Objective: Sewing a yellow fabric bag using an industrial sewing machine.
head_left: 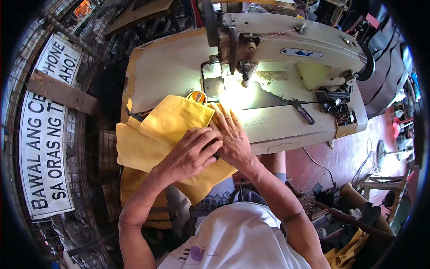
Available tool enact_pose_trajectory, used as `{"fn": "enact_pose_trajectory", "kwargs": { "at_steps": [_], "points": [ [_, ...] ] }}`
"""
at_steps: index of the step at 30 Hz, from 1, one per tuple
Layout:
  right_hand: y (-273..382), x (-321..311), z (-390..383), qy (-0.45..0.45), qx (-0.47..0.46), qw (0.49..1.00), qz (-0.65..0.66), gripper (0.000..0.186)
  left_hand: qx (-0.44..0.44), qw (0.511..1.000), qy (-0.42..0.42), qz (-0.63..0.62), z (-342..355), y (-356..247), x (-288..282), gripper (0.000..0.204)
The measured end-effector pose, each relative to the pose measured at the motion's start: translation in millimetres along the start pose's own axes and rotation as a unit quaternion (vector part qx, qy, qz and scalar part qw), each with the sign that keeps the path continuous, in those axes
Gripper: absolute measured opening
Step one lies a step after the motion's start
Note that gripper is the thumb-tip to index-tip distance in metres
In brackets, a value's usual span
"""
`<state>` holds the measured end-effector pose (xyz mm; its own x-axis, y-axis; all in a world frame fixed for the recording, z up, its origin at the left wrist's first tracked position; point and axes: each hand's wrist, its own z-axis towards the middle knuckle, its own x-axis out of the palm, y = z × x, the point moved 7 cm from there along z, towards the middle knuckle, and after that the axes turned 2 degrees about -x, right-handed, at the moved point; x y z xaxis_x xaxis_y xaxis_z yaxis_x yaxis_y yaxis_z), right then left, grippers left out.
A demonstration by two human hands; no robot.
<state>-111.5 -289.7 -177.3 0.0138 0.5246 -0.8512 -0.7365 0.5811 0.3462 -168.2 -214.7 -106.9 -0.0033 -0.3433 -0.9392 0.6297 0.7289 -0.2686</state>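
A large piece of yellow fabric [168, 119] lies folded over the front left of the sewing machine table and hangs down toward my lap. My left hand [190, 150] is closed on the fabric near its right edge, fingers curled and thumb tucked under. Right beside it, my right hand [230, 134] lies flat with its fingers stretched forward along the fabric's edge, just short of the lit needle area. The sewing machine [286, 42] stands over the table, its head [246, 67] beyond my fingertips. A looped strip with an orange edge [197, 97] sticks up behind the fabric.
Small dark thread snips [304, 112] rest on the table [286, 127], right of my hands. Dark small parts [336, 103] sit near its right end. A white sign [49, 130] hangs on wire mesh at left. More yellow cloth [349, 251] lies at lower right.
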Motion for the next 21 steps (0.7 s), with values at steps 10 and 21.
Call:
{"fn": "enact_pose_trajectory", "kwargs": {
  "at_steps": [10, 21],
  "points": [
    [5.8, -4.3, -7.5, -0.028, -0.018, 0.999, -0.021, 0.051, -0.005, 0.999, 0.041, 0.013, -15.8, 2.5, 5.2, 0.038],
    [-7.0, -14.9, -13.3, -0.029, -0.026, 0.995, 0.093, 0.059, -0.059, 0.996, 0.061, 0.014, -7.8, 17.7, 10.2, 0.040]
  ]
}}
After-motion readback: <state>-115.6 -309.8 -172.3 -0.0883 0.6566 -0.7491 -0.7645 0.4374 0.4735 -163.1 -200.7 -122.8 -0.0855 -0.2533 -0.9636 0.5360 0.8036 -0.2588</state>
